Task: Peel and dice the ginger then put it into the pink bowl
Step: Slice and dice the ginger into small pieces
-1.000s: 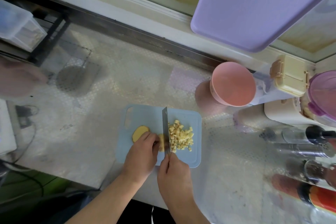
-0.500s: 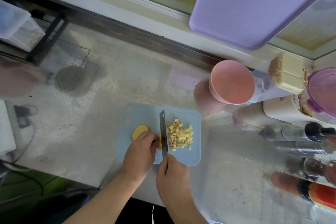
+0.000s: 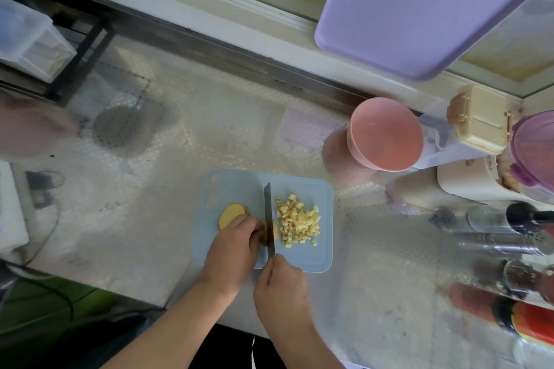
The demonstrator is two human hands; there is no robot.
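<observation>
A light blue cutting board (image 3: 311, 189) lies on the counter. My right hand (image 3: 281, 287) grips the handle of a knife (image 3: 268, 213), its blade standing edge-down across the board. My left hand (image 3: 233, 249) holds a stack of ginger slices (image 3: 274, 231) right at the blade, fingers curled on them. A pile of diced ginger (image 3: 298, 220) sits just right of the blade. A loose ginger slice (image 3: 230, 214) lies left of my left hand. The pink bowl (image 3: 385, 138) stands empty beyond the board, to the right.
A purple board (image 3: 419, 6) hangs overhead at the upper right. Beige and purple containers (image 3: 479, 120) crowd the right side. Bottles and shakers (image 3: 509, 237) lie along the right edge. A round strainer (image 3: 120, 129) sits at the left on the counter.
The knife has shifted slightly left along the ginger slices between cuts, and my left hand has eased back with it. The diced pile has stayed in place.
</observation>
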